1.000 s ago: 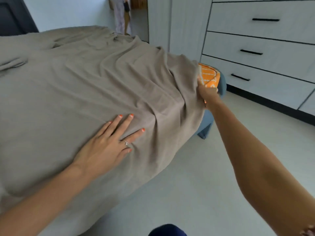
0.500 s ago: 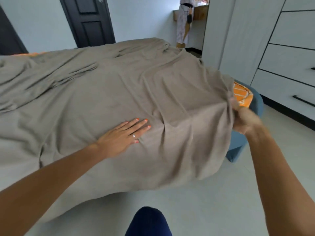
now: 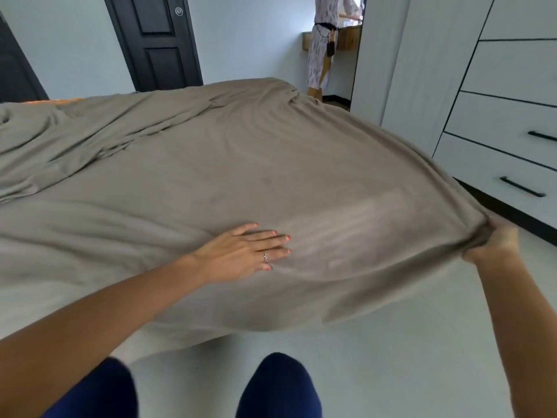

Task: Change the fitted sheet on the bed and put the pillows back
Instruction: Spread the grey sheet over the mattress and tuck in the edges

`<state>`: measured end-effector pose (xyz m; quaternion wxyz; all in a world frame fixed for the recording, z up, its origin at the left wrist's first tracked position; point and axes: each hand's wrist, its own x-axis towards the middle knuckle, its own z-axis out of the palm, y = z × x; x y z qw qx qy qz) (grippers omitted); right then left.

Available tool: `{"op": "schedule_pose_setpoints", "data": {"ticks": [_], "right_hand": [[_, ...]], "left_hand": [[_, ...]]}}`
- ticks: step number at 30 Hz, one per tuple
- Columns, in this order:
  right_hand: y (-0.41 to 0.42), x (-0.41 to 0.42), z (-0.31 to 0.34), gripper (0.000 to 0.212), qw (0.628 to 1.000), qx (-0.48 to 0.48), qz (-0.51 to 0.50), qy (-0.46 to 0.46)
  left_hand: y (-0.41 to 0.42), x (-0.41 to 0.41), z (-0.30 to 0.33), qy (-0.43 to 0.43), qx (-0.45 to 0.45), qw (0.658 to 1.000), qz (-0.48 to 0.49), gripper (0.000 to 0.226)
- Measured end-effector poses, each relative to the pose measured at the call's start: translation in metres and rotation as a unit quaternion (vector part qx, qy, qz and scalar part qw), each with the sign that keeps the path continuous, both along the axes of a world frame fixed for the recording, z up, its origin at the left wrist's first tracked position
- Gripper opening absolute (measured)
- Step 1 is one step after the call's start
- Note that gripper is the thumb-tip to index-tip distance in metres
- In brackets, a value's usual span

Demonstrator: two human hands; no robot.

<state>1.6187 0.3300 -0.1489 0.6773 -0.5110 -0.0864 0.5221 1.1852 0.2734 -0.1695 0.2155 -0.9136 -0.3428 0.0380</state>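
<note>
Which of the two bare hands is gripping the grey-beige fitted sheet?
The right hand, which bunches the grey-beige fitted sheet at its corner and pulls it taut; the left hand only lies flat on top.

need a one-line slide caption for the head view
Left hand presses flat on the taupe fitted sheet while the right hand grips its bunched corner, pulling it taut beside the white drawers.

Bed (image 3: 69, 101): taupe sheet (image 3: 211, 164) spread over the top, bunched in folds far left, near edge hanging over pale floor (image 3: 407, 342). Orange strip showing far left.
</note>
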Motion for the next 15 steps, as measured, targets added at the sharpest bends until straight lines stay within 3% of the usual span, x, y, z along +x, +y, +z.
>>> {"op": "schedule_pose_setpoints", "data": {"ticks": [2,6,10,13,15], "right_hand": [[-0.016,-0.004,0.001,0.031,0.998,-0.052,0.024,-0.023],[-0.029,-0.007,0.007,0.052,0.993,-0.079,0.063,-0.053],[-0.035,-0.020,0.020,0.031,0.991,-0.036,0.091,-0.090],[-0.029,-0.034,0.024,0.042,0.995,0.012,0.069,-0.076],[-0.016,-0.040,0.016,0.038,0.998,0.054,0.024,-0.021]], "left_hand": [[0.007,0.008,0.011,0.010,-0.005,1.000,0.019,0.052],[0.031,0.045,0.039,-0.014,-0.012,0.999,0.035,0.057],[0.067,0.090,0.060,-0.025,-0.035,0.997,0.066,0.055],[0.101,0.123,0.060,-0.059,-0.074,0.992,0.086,0.065],[0.127,0.140,0.049,-0.084,-0.113,0.985,0.097,0.075]]}}
